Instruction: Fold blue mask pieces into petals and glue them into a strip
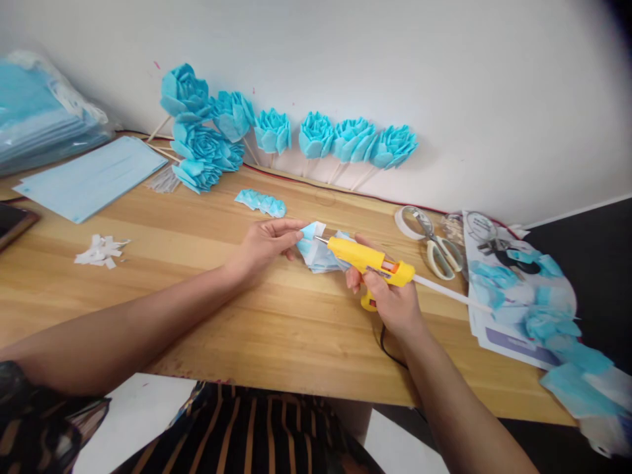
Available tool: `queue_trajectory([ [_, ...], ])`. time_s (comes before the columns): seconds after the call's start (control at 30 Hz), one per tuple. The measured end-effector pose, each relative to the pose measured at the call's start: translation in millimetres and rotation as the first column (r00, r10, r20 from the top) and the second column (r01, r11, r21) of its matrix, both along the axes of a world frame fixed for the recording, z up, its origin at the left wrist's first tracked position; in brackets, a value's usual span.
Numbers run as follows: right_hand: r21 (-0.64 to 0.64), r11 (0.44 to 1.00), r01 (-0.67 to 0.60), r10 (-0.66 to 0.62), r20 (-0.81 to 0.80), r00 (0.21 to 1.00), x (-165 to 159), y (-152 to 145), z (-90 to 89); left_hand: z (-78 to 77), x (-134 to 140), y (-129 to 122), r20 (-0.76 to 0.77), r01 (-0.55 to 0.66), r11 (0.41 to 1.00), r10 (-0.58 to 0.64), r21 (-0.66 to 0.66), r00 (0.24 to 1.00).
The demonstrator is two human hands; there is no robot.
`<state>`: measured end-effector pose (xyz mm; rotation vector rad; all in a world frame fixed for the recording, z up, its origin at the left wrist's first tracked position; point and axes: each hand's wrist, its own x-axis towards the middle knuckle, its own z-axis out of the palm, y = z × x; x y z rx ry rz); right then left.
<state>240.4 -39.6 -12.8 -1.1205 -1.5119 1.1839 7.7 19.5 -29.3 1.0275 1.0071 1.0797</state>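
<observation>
In my right hand (395, 299) is a yellow hot glue gun (363, 255), a white glue stick (451, 293) poking out of its back end. Its metal nozzle points left and meets, or nearly meets, a small light-blue fabric piece (309, 240). My left hand (269, 243) pinches that piece by its left edge, thumb and fingers together. Under and beside it lies a pile of similar pale-blue pieces (323, 263), partly covered by the gun. Just behind my left hand rests a short row of folded blue petals (261, 202) on the wooden table (207, 240).
Several blue fabric flowers (316, 135) on sticks lean against the wall. Flat blue masks (93, 178) and a plastic bag of masks (44, 112) are at left, near white scraps (101, 251) and a phone (14, 224). Scissors (439, 250), tape (409, 222) and blue scraps (548, 322) lie right.
</observation>
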Motion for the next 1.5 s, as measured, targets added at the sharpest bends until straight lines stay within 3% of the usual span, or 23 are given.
queue_trajectory([
  [1.03,-0.049,0.997,0.067,-0.062,0.100,0.993,-5.8,0.5,6.4,2.8,-0.2,-2.0,0.011,0.019,1.000,-0.019,-0.006,1.000],
  [1.5,-0.039,0.989,0.141,-0.132,0.178,0.975,1.5,-2.7,2.9,1.2,-0.4,-0.6,0.099,0.043,0.999,-0.045,0.025,0.994],
])
